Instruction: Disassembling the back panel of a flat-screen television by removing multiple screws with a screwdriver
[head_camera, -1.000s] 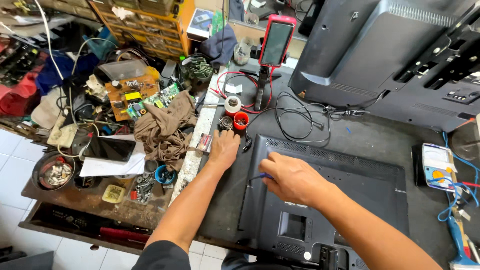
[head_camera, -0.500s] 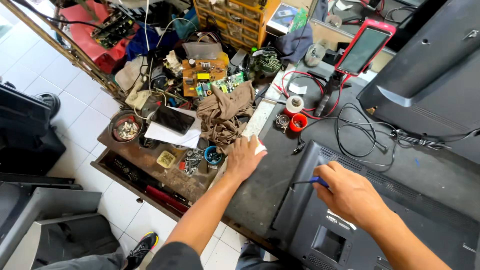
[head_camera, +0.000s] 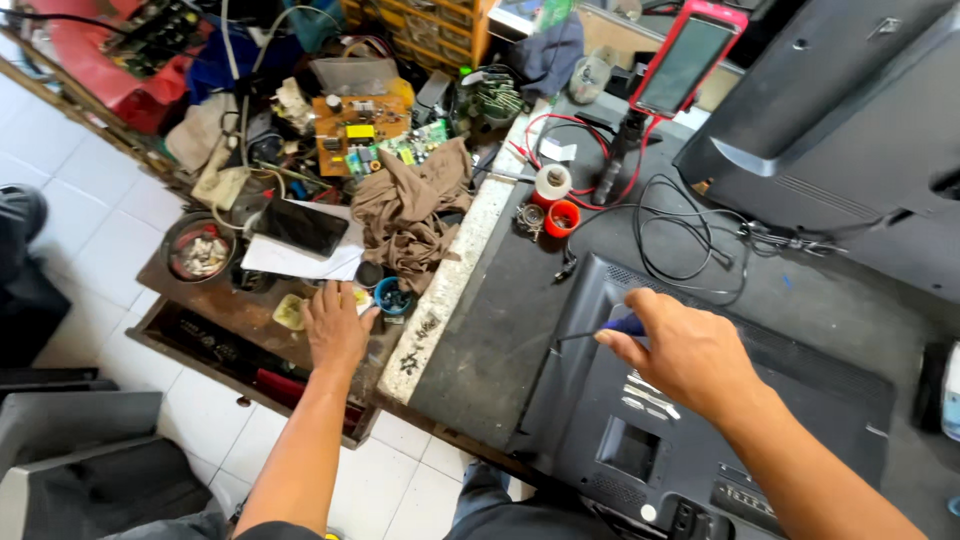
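On the dark workbench, the right hand (head_camera: 690, 350) is closed around a blue-handled screwdriver (head_camera: 600, 330), its thin shaft pointing left from the fingers toward the near left edge of the black plastic back cover of a flat-screen television (head_camera: 800, 400), which lies face down. The tip sits on or just above the cover's edge; whether it is seated in a screw cannot be told. The cover looks to be fully in place on the set, with no visible gap, so the opening of the set seems at an early stage: judging from this, the back has yet to be lifted and any screws further along the cover, right of the grip, are likely untouched.

Well apart to the left, the left hand (head_camera: 335, 325) lies palm down, fingers spread and loosely curled, on the cluttered brown wooden side table (head_camera: 180, 310). It grips nothing that can be seen; its fingertips are just beside a small blue round cup (head_camera: 392, 295) and a pale yellow shallow dish (head_camera: 290, 312). Beyond these fingertips lie a black smartphone on a white sheet of paper (head_camera: 300, 228) and a crumpled brown cloth (head_camera: 410, 205). Whether any removed screws already sit in the cup or dish is too small to tell.
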